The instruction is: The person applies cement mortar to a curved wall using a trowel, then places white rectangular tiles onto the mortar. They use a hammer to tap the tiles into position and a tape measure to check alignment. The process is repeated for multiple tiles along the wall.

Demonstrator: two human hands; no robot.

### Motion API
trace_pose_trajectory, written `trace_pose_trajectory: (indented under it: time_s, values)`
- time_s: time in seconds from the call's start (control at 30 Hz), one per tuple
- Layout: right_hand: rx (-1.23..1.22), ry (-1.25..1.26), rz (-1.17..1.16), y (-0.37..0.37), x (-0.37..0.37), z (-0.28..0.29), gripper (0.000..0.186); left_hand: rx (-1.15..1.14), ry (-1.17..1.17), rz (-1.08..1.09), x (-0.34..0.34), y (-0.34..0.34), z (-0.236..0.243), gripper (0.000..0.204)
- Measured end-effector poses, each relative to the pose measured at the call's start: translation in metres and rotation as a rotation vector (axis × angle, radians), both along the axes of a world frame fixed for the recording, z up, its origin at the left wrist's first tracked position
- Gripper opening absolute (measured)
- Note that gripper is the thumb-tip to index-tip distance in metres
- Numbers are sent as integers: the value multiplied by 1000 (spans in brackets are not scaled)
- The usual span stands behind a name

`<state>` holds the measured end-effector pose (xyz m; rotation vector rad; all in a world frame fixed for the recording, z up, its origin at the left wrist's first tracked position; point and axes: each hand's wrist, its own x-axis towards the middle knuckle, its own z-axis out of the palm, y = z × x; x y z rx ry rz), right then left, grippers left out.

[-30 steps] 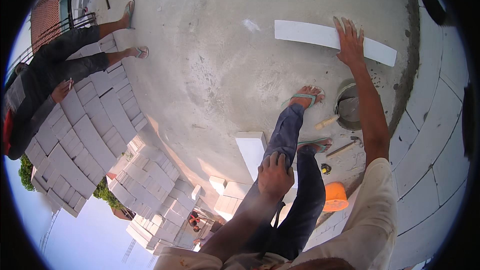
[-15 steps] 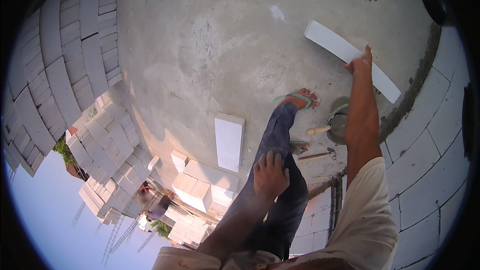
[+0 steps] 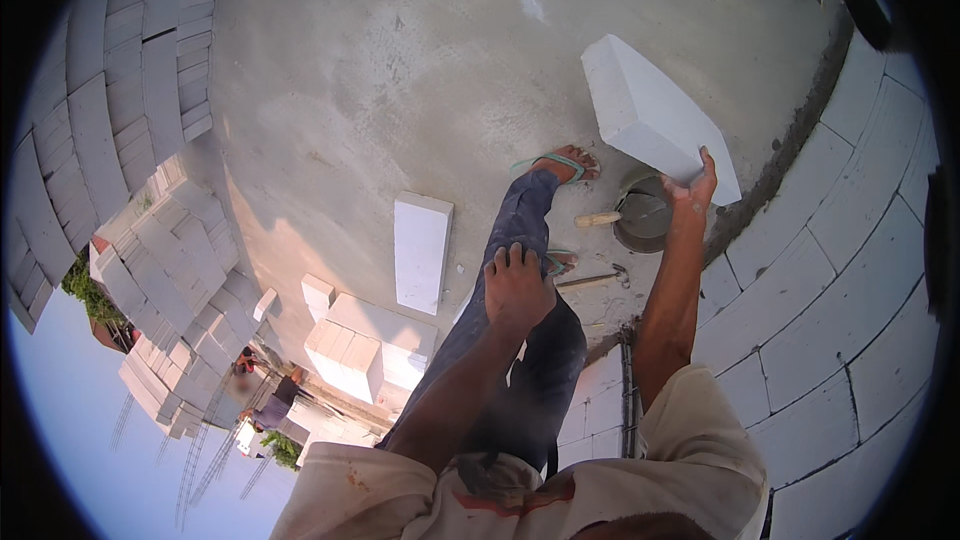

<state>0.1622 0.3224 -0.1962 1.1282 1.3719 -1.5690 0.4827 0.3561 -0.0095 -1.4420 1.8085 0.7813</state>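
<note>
My right hand (image 3: 692, 183) is closed on the near end of a long white building block (image 3: 650, 105), thumb and fingers gripping its edge. The block is tilted, so its end face and a long side both show; whether it touches the floor I cannot tell. My left hand (image 3: 517, 290) lies on my bent knee with its fingers stretched out and nothing in it. Just below the held block stands a dark round bucket (image 3: 645, 225), partly covered by the right hand. A tool with a pale wooden handle (image 3: 598, 219) leans out of it. A hammer (image 3: 595, 280) lies beside my sandalled foot.
A low wall of white blocks (image 3: 800, 310) curves along the right. Another white block (image 3: 421, 252) stands on the concrete floor (image 3: 400, 90). Piled blocks (image 3: 350, 340) are at lower left, with tall stacks (image 3: 110, 70) farther left. People (image 3: 270, 405) are near the stacks.
The held block has tipped and swung nearer, so its end face now shows. My right hand has come lower with it. The whole view has shifted slightly; my left hand stays on the knee.
</note>
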Motion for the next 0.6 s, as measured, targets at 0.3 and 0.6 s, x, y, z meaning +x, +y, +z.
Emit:
trace_pose_trajectory:
  time_s: [0.3,0.6]
  values:
    - [-80,139,198,157,37,237,76,31,43,-51,12,-8,9,54]
    - [767,445,850,347,111,458,97,82,777,-79,26,56,71,49]
